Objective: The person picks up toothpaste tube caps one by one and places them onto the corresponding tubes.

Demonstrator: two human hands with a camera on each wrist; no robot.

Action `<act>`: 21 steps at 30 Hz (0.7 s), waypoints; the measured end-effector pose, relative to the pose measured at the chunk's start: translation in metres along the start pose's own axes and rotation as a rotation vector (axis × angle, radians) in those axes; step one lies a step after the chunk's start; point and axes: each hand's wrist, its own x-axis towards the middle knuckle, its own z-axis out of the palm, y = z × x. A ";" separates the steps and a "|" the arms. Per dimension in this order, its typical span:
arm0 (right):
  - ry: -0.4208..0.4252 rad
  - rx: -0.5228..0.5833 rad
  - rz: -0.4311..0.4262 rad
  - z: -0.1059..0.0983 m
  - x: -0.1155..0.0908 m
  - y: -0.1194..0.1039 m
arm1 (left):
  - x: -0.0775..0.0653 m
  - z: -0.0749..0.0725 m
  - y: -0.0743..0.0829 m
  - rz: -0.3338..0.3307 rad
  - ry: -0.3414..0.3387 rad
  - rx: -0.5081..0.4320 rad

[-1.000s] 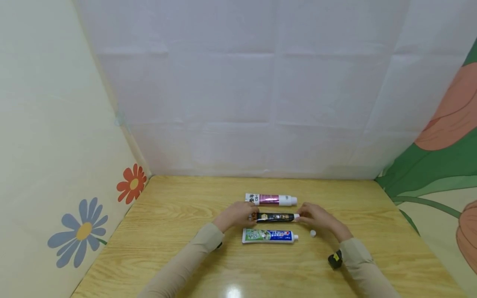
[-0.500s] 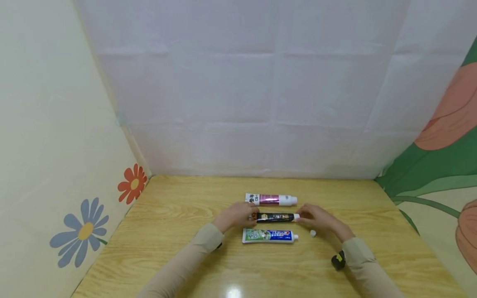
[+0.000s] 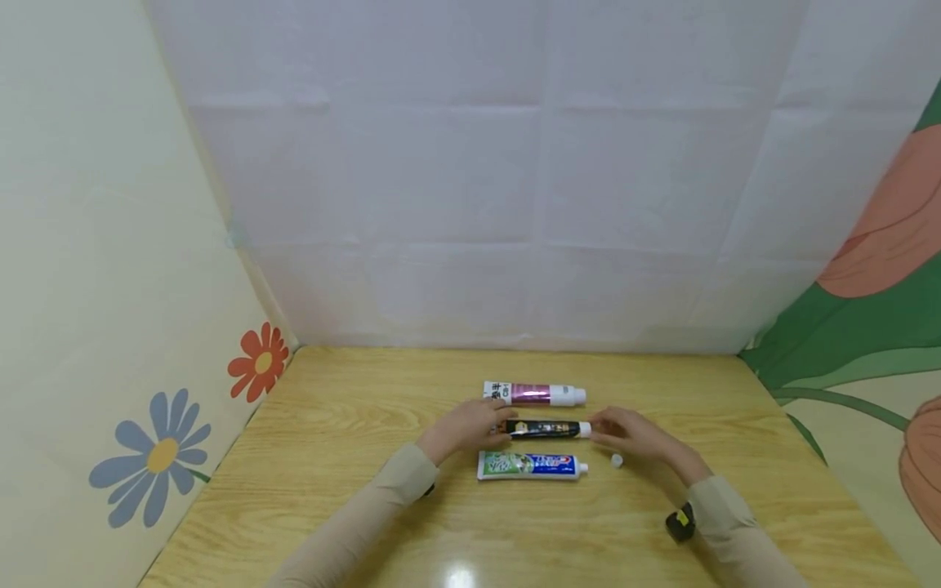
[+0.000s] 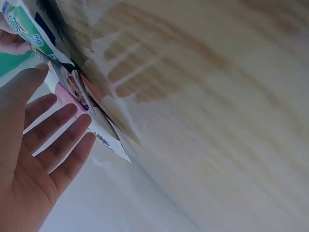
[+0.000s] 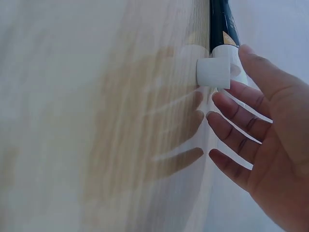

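Note:
A black toothpaste tube point(image 3: 547, 429) with a white cap lies across the wooden table between both hands. My left hand point(image 3: 463, 426) is at its tail end, and the left wrist view shows those fingers point(image 4: 63, 128) spread and relaxed, gripping nothing. At the capped end, my right hand point(image 3: 638, 434) has loosely bent fingers and thumb close to the tube's white cap point(image 5: 236, 67), without pinching it. A small loose white cap point(image 3: 617, 461) lies on the table just below the right hand; in the right wrist view this loose cap point(image 5: 212, 73) overlaps the tube's cap.
Behind the black tube lies a white and magenta toothpaste tube point(image 3: 532, 394). Nearer the front is a green and blue toothpaste tube point(image 3: 529, 465) with a narrow white nozzle. A white sheet point(image 3: 470, 204) hangs at the table's back edge, with flower-painted walls at both sides.
My right fingers have drawn slightly off the black tube's cap, and the right wrist has shifted a little right and toward the front. The tubes and loose cap have stayed in place.

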 end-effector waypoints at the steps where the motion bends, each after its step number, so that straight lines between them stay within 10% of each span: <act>1: 0.002 -0.005 -0.013 0.000 -0.001 0.000 | 0.000 0.000 0.000 0.010 0.014 0.004; 21: 0.020 -0.041 -0.118 -0.004 -0.022 -0.007 | -0.007 -0.002 0.012 0.141 0.139 0.031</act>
